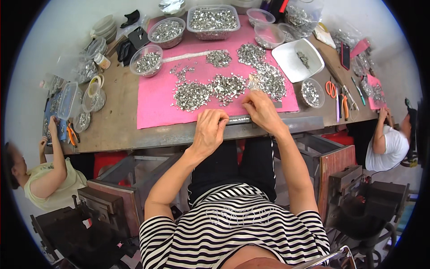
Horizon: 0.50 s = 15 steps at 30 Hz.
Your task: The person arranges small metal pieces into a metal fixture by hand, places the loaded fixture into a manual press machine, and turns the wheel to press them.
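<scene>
My left hand [208,129] is closed, its curled fingers on the left end of a narrow dark strip [231,120] at the table's front edge. A row of small shiny metal pieces [242,119] lies along that strip. My right hand [264,113] is bent over the strip's other end, thumb and fingertips pinched together; what is between them is too small to make out. Just beyond my hands, loose heaps of small silvery metal pieces [191,95], [227,88] lie on a pink mat [154,107]. A larger pile of metal pieces [271,83] spreads beyond the right hand.
Clear tubs of metal pieces [148,61], [214,20] line the mat's back. At right are a white tray [291,56], a round tub [312,93], orange-handled scissors [330,88] and pliers [344,107]. People work at left [49,179] and right [389,145].
</scene>
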Tool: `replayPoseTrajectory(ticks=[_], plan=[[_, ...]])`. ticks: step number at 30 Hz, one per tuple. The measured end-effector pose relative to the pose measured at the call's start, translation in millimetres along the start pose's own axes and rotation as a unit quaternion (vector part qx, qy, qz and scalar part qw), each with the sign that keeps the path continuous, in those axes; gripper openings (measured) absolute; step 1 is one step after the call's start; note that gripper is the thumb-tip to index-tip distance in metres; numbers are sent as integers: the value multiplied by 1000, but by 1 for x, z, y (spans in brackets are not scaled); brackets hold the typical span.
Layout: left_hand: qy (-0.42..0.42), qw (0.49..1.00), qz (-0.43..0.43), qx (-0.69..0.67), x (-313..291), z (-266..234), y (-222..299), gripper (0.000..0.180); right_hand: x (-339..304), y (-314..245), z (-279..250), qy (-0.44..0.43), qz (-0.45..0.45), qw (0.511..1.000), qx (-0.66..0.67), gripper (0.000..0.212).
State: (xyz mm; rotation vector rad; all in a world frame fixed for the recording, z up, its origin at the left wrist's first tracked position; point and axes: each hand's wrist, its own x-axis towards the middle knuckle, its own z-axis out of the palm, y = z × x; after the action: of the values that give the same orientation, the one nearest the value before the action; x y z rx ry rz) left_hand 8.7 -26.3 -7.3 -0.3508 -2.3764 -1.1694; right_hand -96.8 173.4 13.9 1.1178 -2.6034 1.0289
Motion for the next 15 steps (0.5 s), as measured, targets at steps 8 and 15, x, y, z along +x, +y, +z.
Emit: replayPoseTrajectory(ticks=[8,15], plan=[[2,997,32,77,1,3,2,9,-27,-34,14,80,38,983,163,12],[13,986,81,142,-2,-2,4,16,-31,-40,25,96,-5,988,123,13]])
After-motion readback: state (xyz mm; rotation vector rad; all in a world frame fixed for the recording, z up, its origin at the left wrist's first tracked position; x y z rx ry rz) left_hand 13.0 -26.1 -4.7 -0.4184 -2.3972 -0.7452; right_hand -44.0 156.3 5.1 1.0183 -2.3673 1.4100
